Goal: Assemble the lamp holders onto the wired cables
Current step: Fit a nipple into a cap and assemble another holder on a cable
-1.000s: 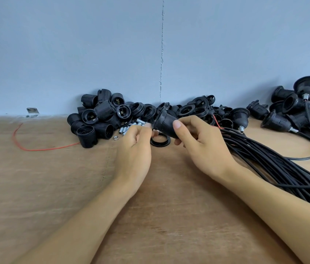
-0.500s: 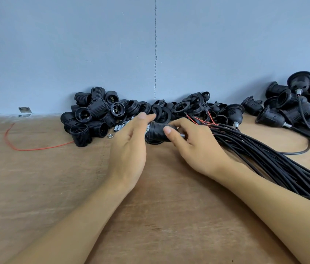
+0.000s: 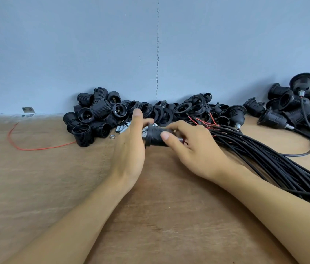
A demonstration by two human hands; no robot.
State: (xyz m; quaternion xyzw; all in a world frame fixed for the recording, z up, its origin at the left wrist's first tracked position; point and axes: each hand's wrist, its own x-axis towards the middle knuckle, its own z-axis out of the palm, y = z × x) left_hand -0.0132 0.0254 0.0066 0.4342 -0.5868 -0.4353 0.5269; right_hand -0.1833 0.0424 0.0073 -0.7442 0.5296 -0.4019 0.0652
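Right hand (image 3: 194, 151) has a black lamp holder (image 3: 155, 137) pinched sideways, thumb on the near side and fingers curled over the top, just above the wooden table (image 3: 169, 206) and right in front of the pile of loose lamp holders (image 3: 97, 115). Left hand (image 3: 129, 149) looks mostly flat, fingers straight, pressed against its wide end. A bundle of black cables (image 3: 264, 155) fans out right of the pile, with little metal tubes (image 3: 122, 128) at the pile's front edge.
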